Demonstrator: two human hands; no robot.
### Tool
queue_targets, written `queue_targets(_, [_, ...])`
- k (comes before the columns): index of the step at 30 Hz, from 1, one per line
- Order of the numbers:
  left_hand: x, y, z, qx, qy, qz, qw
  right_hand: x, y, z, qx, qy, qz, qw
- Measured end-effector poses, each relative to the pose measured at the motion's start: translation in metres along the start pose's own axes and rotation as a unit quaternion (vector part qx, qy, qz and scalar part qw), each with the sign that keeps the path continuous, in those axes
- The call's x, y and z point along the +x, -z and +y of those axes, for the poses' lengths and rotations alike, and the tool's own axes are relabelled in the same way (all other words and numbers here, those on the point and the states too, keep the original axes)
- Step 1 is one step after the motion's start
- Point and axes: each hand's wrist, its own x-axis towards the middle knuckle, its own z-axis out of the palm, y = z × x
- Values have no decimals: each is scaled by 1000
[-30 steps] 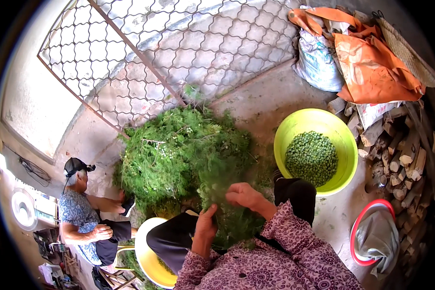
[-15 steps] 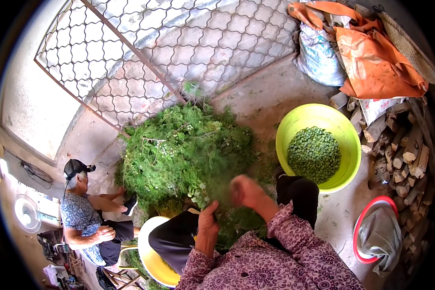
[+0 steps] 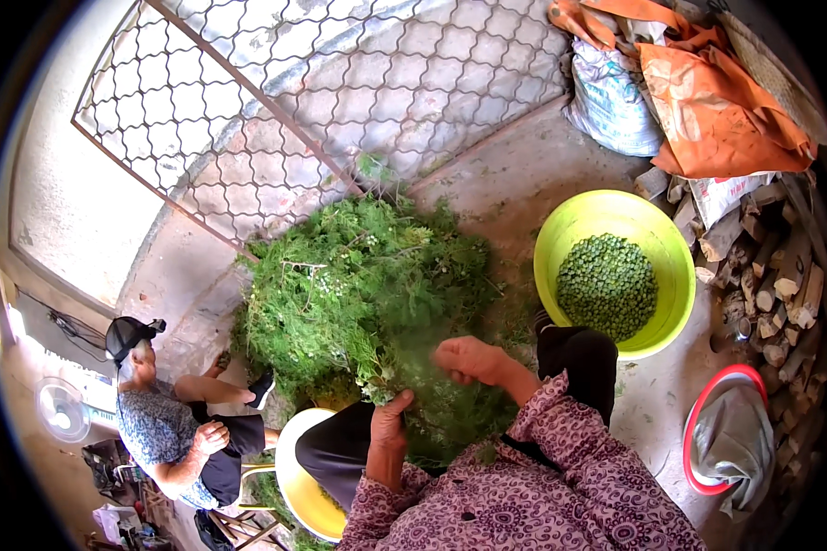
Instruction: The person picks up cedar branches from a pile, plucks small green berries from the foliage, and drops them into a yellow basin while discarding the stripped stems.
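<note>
Between the person's knees, in the head view, a green leafy sprig [image 3: 374,378] is found at the left hand [image 3: 389,424], just in front of a large heap of greenery [image 3: 326,275] on the floor. The left hand is seen clamped, apparently on the sprig's lower end, with the thumb uppermost. The right hand [image 3: 469,359] is held just beside it with fingers curled; whether anything is pinched there cannot be told, as the foliage around it is blurred. Small round green fruits [image 3: 606,285] are contained in a yellow-green basin [image 3: 678,271], to the right of the heap.

For sound handling, it is judged that the stem should be kept firmly gripped by the left hand, that only the fingertips of the right should be worked among the leaves, and that short plucks should be preferred to hard pulls, by which the stem could be torn.

The sprig's leafy end appears to be pointed forward, away from the body, its long axis inclined slightly to the left; its far tip cannot be separated from the heap.
</note>
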Motion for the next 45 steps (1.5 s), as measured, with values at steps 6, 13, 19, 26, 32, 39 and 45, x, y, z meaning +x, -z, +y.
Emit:
queue_targets(6, [0, -6, -2, 11, 2, 0, 1000, -4, -5, 3, 13, 28, -24, 999])
queue_targets(13, [5, -27, -10, 27, -4, 24, 999, 4, -8, 19, 20, 115, 92, 989])
queue_targets(19, [10, -42, -9, 36, 5, 32, 999, 12, 9, 30, 230, 95, 156, 956])
queue_targets(26, [9, -26, -10, 67, -37, 55, 996, 9, 17, 11, 310, 53, 184, 931])
queue_targets(32, [8, -30, -11, 63, -22, 64, 996, 3, 8, 5, 7, 70, 80, 994])
queue_targets(39, [5, -31, -9, 98, -28, 66, 993, 2, 1, 8, -176, 131, 79, 973])
queue_targets(45, [16, -36, -18, 64, -33, 42, 997, 20, 13, 49, -31, 116, 169, 978])
